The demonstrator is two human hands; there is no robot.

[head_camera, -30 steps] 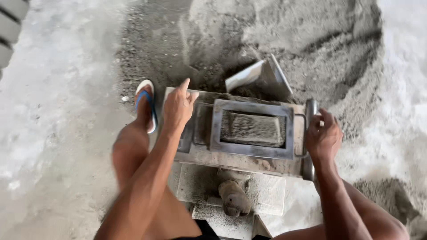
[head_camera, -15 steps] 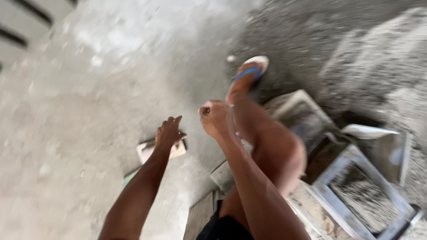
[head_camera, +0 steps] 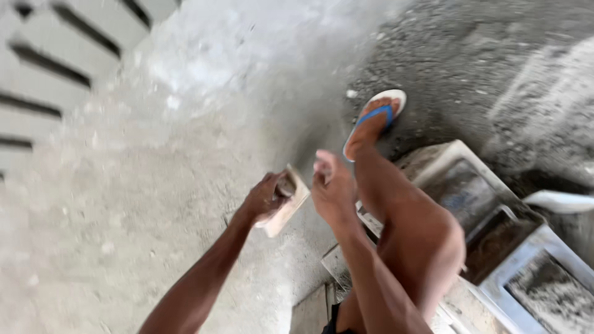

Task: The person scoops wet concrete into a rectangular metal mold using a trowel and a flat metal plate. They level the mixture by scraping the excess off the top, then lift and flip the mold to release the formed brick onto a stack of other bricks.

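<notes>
Your left hand (head_camera: pixel 267 196) sits at the centre of the frame, its fingers (head_camera: pixel 279 185) wrapped around a small flat board (head_camera: pixel 286 201). Your right hand (head_camera: pixel 332 188) hangs just to the right of the board, apart from it. Right of that hand runs your leg (head_camera: pixel 402 210), with the sandalled foot (head_camera: pixel 374 120) above it on the floor (head_camera: pixel 154 185). The metal mould frame (head_camera: pixel 495 229) lies at lower right, the sand pile (head_camera: pixel 544 105) at upper right. Stacked blocks (head_camera: pixel 43 93) fill the upper left corner.

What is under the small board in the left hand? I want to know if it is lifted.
Below the small board, gripped by the left hand, only blurred concrete floor shows. Its underside is hidden.
</notes>
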